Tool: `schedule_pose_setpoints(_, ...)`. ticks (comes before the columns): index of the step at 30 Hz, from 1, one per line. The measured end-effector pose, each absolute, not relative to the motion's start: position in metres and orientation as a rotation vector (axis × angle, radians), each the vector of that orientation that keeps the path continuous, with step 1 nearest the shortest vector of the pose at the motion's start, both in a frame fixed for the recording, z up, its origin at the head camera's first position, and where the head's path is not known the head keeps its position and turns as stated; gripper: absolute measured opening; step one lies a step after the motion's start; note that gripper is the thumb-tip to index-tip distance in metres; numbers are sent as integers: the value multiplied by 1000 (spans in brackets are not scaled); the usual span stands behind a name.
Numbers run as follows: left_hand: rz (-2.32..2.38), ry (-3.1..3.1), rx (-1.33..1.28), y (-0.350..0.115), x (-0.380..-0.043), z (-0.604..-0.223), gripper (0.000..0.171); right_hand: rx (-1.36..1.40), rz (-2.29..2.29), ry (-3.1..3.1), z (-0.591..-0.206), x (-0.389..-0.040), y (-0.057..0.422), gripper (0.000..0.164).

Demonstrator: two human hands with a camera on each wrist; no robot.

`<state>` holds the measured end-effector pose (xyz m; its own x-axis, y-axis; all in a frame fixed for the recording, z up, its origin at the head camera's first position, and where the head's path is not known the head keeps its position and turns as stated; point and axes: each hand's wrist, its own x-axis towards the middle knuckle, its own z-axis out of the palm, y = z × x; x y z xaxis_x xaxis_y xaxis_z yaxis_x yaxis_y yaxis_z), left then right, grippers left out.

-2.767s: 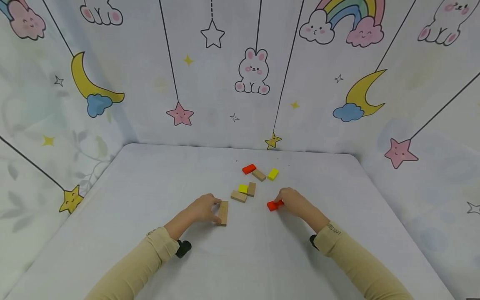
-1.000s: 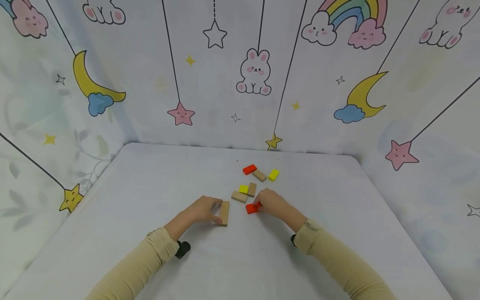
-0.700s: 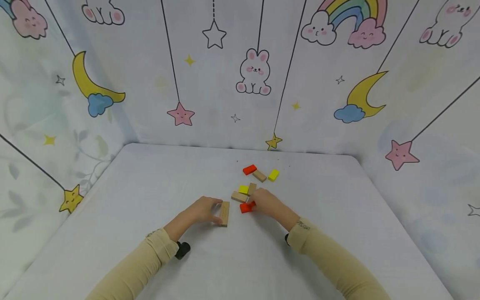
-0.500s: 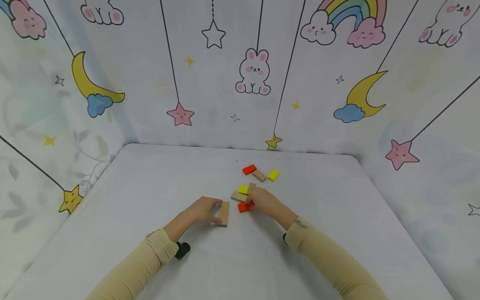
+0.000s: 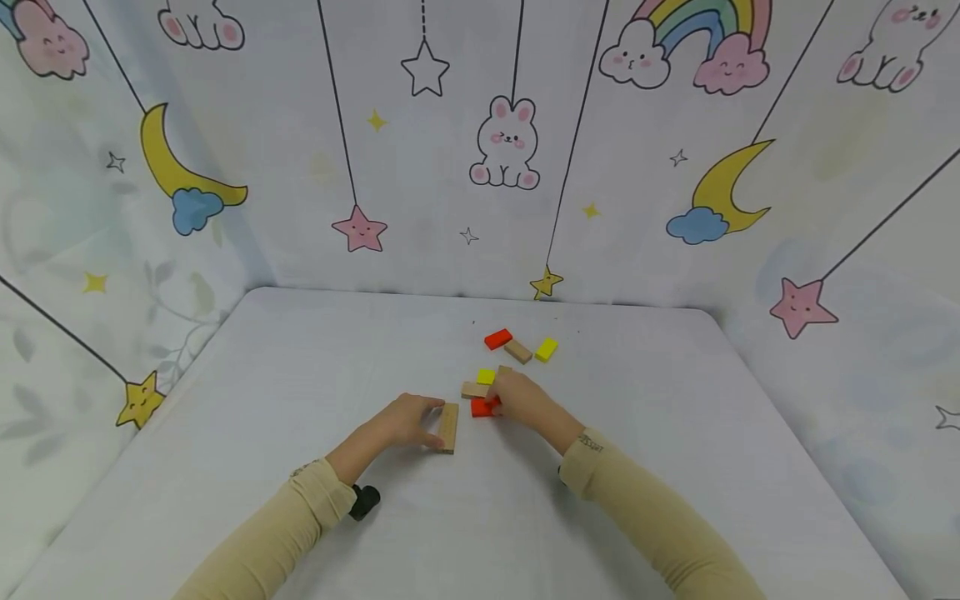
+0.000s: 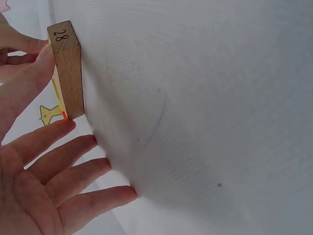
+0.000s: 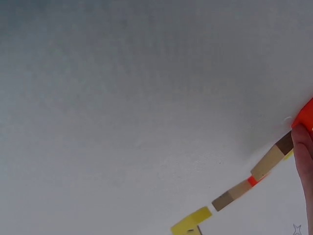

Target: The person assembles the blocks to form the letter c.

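My left hand (image 5: 405, 417) pinches a long plain wooden block (image 5: 448, 428) by its two ends, thumb at the near end and index finger at the far one. In the left wrist view that wooden block (image 6: 73, 81) bears the number 28 on its end, and the other fingers are spread off it. My right hand (image 5: 528, 402) pinches a red block (image 5: 481, 407) just in front of a plain wooden block (image 5: 474, 389). The fingers cover its right part. Only a corner of the red block (image 7: 304, 115) shows in the right wrist view.
Beyond the right hand lie a yellow block (image 5: 486, 376) and a partly covered wooden block (image 5: 506, 369). Farther back rest another red block (image 5: 498, 339), a wooden block (image 5: 517, 351) and a yellow block (image 5: 546, 349). A patterned cloth wall (image 5: 435, 183) borders the white table (image 5: 337, 333).
My right hand has slid the red block leftward across the table, up to the group of wooden and yellow blocks. The left hand and its wooden block have stayed in place.
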<state>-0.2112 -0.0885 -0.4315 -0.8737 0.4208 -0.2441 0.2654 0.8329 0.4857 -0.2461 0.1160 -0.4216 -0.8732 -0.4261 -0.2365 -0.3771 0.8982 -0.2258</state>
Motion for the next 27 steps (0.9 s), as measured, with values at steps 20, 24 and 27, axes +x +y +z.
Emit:
schedule_pose_setpoints(20, 657, 2661, 520, -91, -211, -429, 68, -651, -138, 2857, -426, -260, 103, 20)
schedule_pose_setpoints(24, 663, 2659, 517, -91, -210, -430, 68, -682, -74, 2873, -427, -262, 99, 18)
schedule_pose_setpoints(27, 667, 2656, 513, -90, -210, -431, 68, -680, -32, 2874, -428, -265, 97, 18)
